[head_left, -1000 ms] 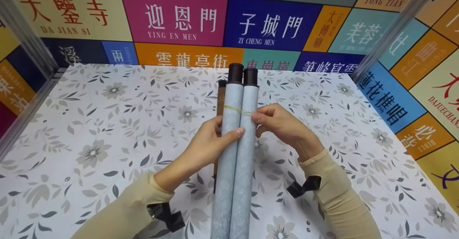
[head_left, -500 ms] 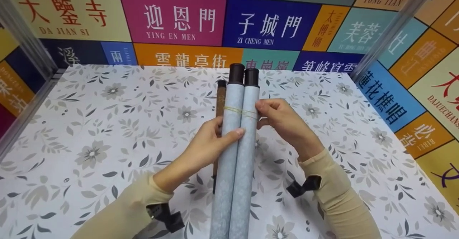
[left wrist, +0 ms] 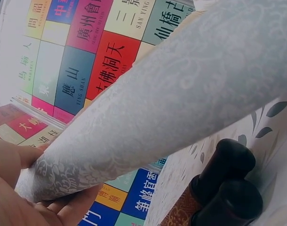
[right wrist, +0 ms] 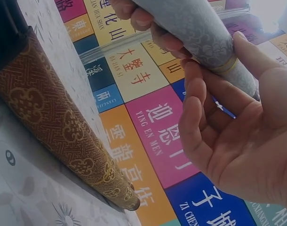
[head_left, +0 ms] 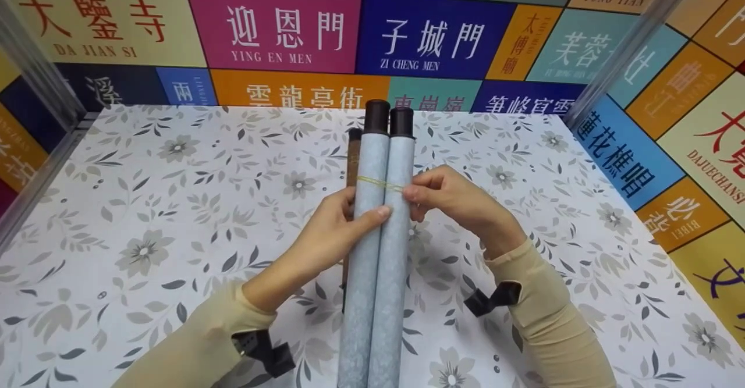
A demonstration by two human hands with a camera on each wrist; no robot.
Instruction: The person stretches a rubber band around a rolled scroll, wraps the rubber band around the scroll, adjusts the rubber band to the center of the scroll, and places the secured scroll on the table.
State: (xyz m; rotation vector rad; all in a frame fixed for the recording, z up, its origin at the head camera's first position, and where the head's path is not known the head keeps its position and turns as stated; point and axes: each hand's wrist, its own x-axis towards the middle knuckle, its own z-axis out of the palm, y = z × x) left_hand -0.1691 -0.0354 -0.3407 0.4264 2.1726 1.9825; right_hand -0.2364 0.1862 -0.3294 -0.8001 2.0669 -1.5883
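Two pale blue-grey scrolls (head_left: 366, 271) with dark brown end knobs (head_left: 377, 117) lie side by side above the table. A thin yellow rubber band (head_left: 372, 181) runs round both near the far end. My left hand (head_left: 326, 231) grips the pair from the left, thumb across the front. At the right edge my right hand (head_left: 460, 207) pinches the band between thumb and fingers. In the right wrist view, the band (right wrist: 227, 65) circles the patterned scroll (right wrist: 200, 33) beside the thumb. The left wrist view shows the left fingers (left wrist: 77, 207) wrapped beneath a scroll (left wrist: 171, 89).
A brown brocade scroll (right wrist: 63, 122) lies on the table behind the blue ones, mostly hidden in the head view. Two dark knobs (left wrist: 228, 162) show in the left wrist view. Flower-patterned cloth (head_left: 174, 213) covers the table. Colourful sign-covered walls (head_left: 279, 27) stand behind and at the sides.
My right thumb lifts above the band half a second ago, then comes back down onto it. The left hand keeps its grip; the whole view shifts slightly.
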